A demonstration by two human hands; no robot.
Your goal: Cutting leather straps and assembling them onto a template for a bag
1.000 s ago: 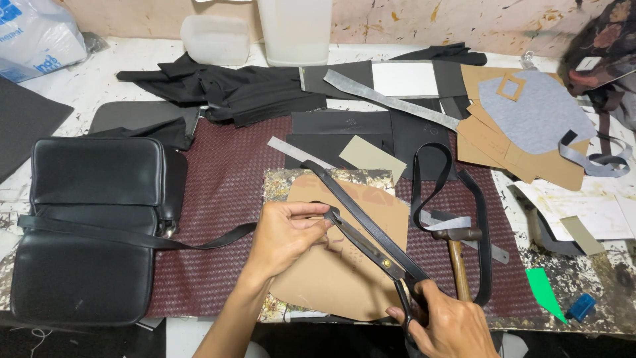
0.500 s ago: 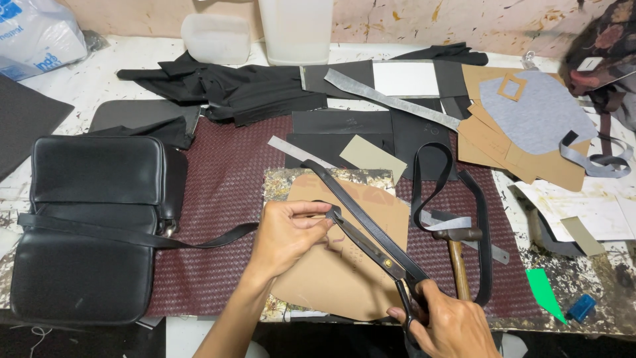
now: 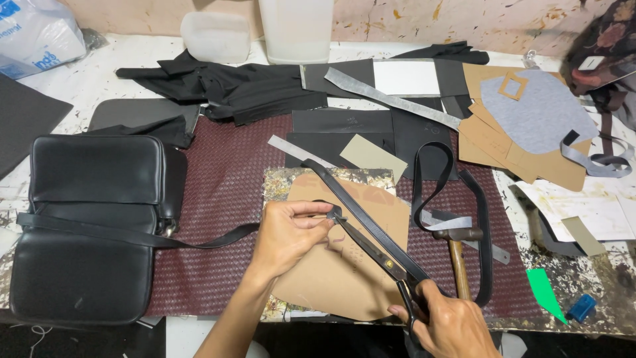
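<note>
The left hand [image 3: 286, 233] rests on a tan card pattern [image 3: 331, 265] lying over a paint-spattered board [image 3: 291, 178], itself set on a maroon woven sheet [image 3: 225, 199]. Thumb and forefinger are pressed together, pinching the end of a black leather strap [image 3: 371, 215] just where the tips of the scissors [image 3: 371, 248] meet it; the remaining fingers are curled loosely under. The grip appears intended to keep the strap end taut and steady against the blades. The right hand [image 3: 450, 325], at the lower edge of the view, is closed around the scissor handles, fingers wrapped and partly out of frame; the blades look nearly closed at the strap end, though the exact gap cannot be told. The strap runs diagonally up and left across the pattern, parallel to the blades and just beside them. A hammer [image 3: 457, 255] lies just right of the scissors, its head touching a second looped black strap [image 3: 450, 199]. A black leather bag [image 3: 86, 225] lies well apart at the left, its own strap trailing toward the left wrist. Grey and tan cut pieces [image 3: 530, 119] are stacked at the upper right, black fabric [image 3: 225, 86] at the upper centre.
</note>
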